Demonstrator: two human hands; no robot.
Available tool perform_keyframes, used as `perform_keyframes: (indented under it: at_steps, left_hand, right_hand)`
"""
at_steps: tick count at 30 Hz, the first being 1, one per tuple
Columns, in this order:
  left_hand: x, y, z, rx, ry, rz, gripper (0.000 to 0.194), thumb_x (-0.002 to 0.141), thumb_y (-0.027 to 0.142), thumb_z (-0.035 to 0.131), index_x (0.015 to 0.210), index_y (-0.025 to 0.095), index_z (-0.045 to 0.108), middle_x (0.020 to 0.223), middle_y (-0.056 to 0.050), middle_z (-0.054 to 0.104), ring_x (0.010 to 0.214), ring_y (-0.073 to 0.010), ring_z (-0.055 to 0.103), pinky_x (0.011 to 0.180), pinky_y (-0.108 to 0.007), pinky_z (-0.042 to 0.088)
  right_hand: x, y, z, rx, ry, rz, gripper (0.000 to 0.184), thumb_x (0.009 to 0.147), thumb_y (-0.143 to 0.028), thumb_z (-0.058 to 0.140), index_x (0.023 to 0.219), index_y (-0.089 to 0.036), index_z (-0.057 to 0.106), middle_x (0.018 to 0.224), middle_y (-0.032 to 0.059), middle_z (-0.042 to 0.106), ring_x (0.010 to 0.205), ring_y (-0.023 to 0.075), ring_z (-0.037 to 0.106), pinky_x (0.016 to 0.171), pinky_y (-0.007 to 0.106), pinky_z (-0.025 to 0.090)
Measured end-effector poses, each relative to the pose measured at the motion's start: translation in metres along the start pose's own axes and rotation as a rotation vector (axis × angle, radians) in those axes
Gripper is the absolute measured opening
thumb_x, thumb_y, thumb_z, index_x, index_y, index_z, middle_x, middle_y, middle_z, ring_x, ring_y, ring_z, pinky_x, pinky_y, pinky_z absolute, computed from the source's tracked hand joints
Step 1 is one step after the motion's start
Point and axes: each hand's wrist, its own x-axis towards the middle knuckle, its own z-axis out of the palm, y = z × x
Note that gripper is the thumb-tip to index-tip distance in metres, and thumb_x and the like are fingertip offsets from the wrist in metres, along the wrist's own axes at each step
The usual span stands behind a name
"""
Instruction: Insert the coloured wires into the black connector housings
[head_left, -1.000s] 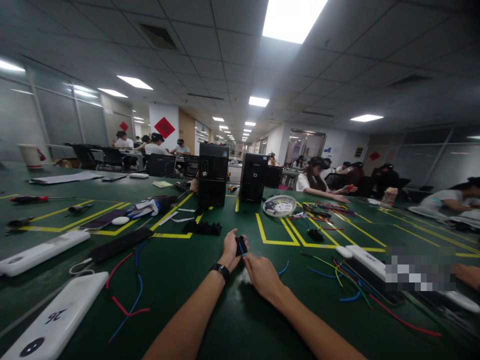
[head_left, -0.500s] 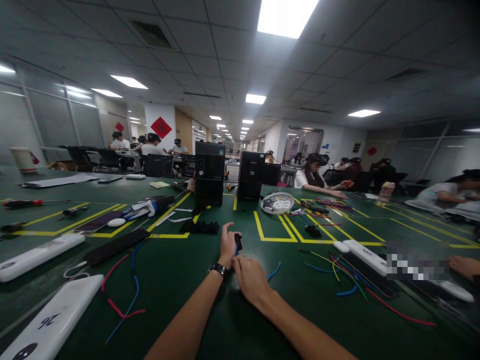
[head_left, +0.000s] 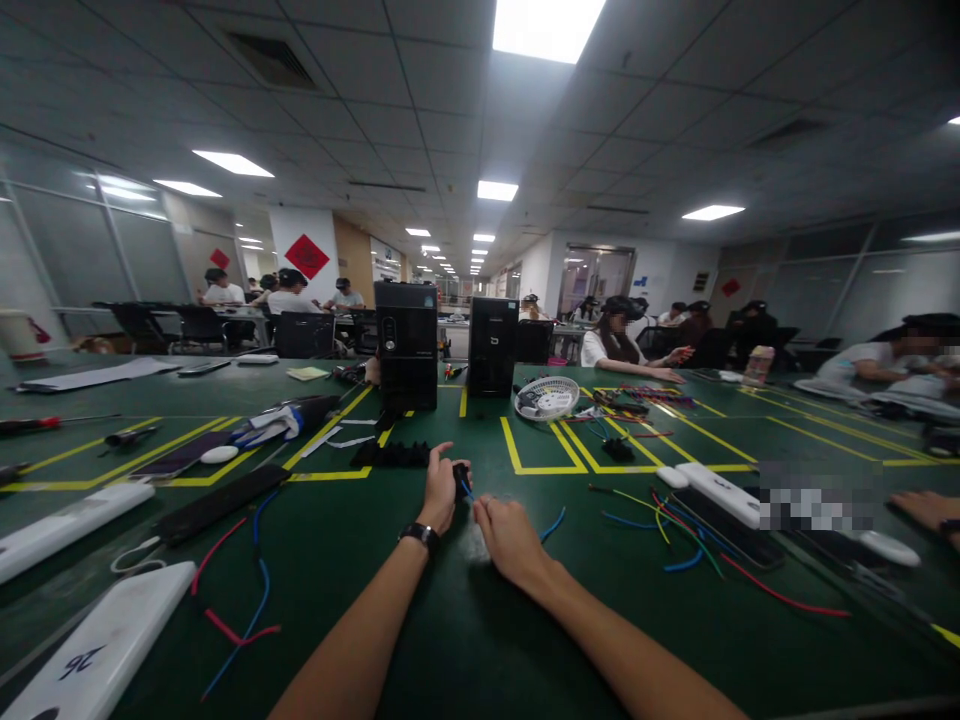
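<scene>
1. The left hand [head_left: 439, 495] has its grip closed around a small black block [head_left: 460, 482], held above the green bench [head_left: 352, 540].
2. The right hand [head_left: 510, 540] pinches a short blue wire [head_left: 469, 492] that runs to the block.
3. At the left, a white slab [head_left: 124, 640] bears a dark "26".
4. Beyond the hands stand 2 black computer towers [head_left: 407, 350], their stickers too small to read.
5. A red diamond sign [head_left: 307, 257] hangs behind, its writing blurred.
</scene>
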Motion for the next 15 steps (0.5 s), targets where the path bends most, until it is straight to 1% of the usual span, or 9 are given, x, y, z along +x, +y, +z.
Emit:
perform_keyframes:
  at_steps: [2,4,5,7,9,11,12,14,15]
  left_hand:
    - [-0.002,0.001,-0.001,0.097,-0.014,0.075,0.035,0.076,0.016,0.041,0.111,0.021,0.043,0.067,0.0,0.059,0.052,-0.0111,0.055,0.05,-0.022,0.044]
    - [-0.004,-0.001,0.001,0.107,-0.023,0.116,0.033,0.077,0.016,0.041,0.11,0.021,0.044,0.067,0.0,0.06,0.054,-0.0111,0.056,0.052,-0.022,0.044]
    - [-0.005,-0.003,0.004,0.082,-0.024,0.113,0.033,0.077,0.016,0.04,0.11,0.021,0.044,0.068,0.001,0.06,0.054,-0.0112,0.056,0.052,-0.022,0.044]
    - [-0.005,-0.005,0.01,-0.014,-0.016,0.056,0.033,0.078,0.016,0.04,0.11,0.022,0.043,0.068,0.001,0.059,0.053,-0.0114,0.056,0.052,-0.023,0.045]
    - [0.0,-0.004,0.012,-0.142,0.025,-0.037,0.033,0.079,0.016,0.04,0.111,0.022,0.041,0.068,0.0,0.058,0.052,-0.0117,0.055,0.051,-0.024,0.045]
    - [0.007,0.003,0.007,-0.229,0.083,-0.102,0.03,0.082,0.017,0.038,0.112,0.021,0.039,0.068,0.0,0.056,0.05,-0.0118,0.055,0.051,-0.026,0.046]
    - [0.011,0.008,0.001,-0.244,0.108,-0.111,0.029,0.083,0.018,0.037,0.112,0.02,0.037,0.068,0.0,0.055,0.05,-0.0115,0.055,0.051,-0.026,0.046]
    - [0.019,0.018,-0.012,-0.235,0.131,-0.092,0.026,0.085,0.018,0.034,0.111,0.021,0.036,0.068,0.001,0.053,0.05,-0.0104,0.054,0.052,-0.025,0.046]
    - [0.021,0.023,-0.018,-0.225,0.132,-0.079,0.025,0.085,0.018,0.034,0.11,0.021,0.035,0.068,0.002,0.053,0.05,-0.0099,0.054,0.053,-0.024,0.046]
  right_hand:
    - [0.005,0.0,-0.008,0.016,0.026,-0.007,0.036,0.098,-0.027,0.03,0.085,-0.018,0.063,0.078,0.0049,0.069,0.072,0.0139,0.064,0.065,0.021,0.038]
    - [0.009,0.002,-0.017,0.011,0.052,-0.002,0.038,0.098,-0.029,0.03,0.083,-0.018,0.063,0.079,0.0055,0.069,0.073,0.0142,0.064,0.067,0.021,0.039]
    - [0.01,0.003,-0.019,0.003,0.062,-0.002,0.039,0.098,-0.03,0.029,0.084,-0.017,0.063,0.079,0.0059,0.069,0.073,0.0146,0.064,0.068,0.021,0.039]
    - [0.008,0.005,-0.019,-0.023,0.067,-0.005,0.039,0.098,-0.03,0.028,0.087,-0.017,0.063,0.081,0.0067,0.069,0.074,0.0153,0.065,0.068,0.022,0.039]
    - [0.002,0.005,-0.012,-0.072,0.041,-0.018,0.038,0.098,-0.03,0.027,0.092,-0.017,0.063,0.082,0.0076,0.07,0.074,0.0162,0.065,0.067,0.022,0.039]
    - [-0.006,0.004,-0.001,-0.144,-0.02,-0.059,0.037,0.097,-0.032,0.029,0.094,-0.018,0.063,0.079,0.0085,0.07,0.07,0.0173,0.065,0.064,0.023,0.038]
    - [-0.01,0.003,0.004,-0.176,-0.051,-0.087,0.037,0.097,-0.032,0.029,0.094,-0.018,0.063,0.077,0.0086,0.07,0.068,0.0178,0.065,0.063,0.024,0.038]
    - [-0.014,0.002,0.012,-0.205,-0.084,-0.132,0.037,0.097,-0.033,0.029,0.093,-0.018,0.062,0.073,0.0082,0.069,0.065,0.0181,0.064,0.061,0.024,0.037]
    - [-0.014,0.002,0.014,-0.197,-0.077,-0.137,0.037,0.097,-0.033,0.029,0.092,-0.019,0.062,0.073,0.0077,0.069,0.064,0.0178,0.064,0.061,0.024,0.036]
